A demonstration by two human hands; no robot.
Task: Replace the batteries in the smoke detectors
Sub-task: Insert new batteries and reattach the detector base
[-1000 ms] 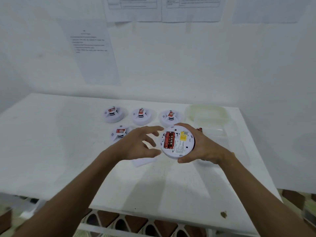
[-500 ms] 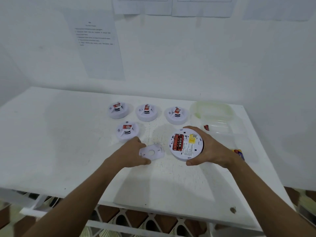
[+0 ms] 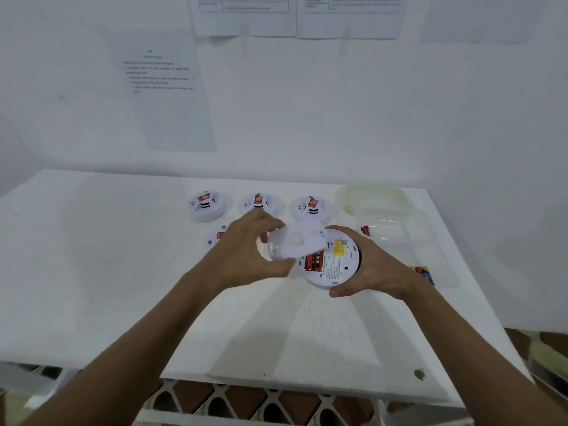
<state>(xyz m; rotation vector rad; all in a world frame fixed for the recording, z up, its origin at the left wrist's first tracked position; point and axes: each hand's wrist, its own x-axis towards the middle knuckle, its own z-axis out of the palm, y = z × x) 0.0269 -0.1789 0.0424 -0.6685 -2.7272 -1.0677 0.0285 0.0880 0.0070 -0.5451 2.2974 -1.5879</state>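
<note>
Step in hand: judged from the layout, the back cover is about to be refitted on the detector whose batteries are already seated.
Right hand: the right hand (image 3: 373, 267) grips the open detector (image 3: 330, 259) by its rim, thumb on the near edge, fingers round the far side, holding it back-side up and tilted toward the camera, over the desk (image 3: 92, 256) toward its right edge.
Left hand: the left hand (image 3: 249, 256) pinches the back cover (image 3: 293, 244) between thumb and fingers, raised off the desk.
Key relation: the cover sits to the left of and slightly beyond the detector, its right edge already overlapping the detector's upper left rim; the move runs rightward and down onto the exposed face.
Battery bay: the red batteries (image 3: 315, 261) lie side by side at the left of the face, long axes running roughly near to far; the cover partly hides their far ends.
Nearer hand: the left one does the travelling; the right one only steadies.
Alignment: whether the cover's tabs match the rim slots cannot be told, as the cover is blurred.
Other detectors: three detectors (image 3: 209, 206) stand in a row toward the far edge, a fourth mostly hidden behind the left hand.
Containers: clear plastic containers (image 3: 372, 198) sit at the far right corner.
</note>
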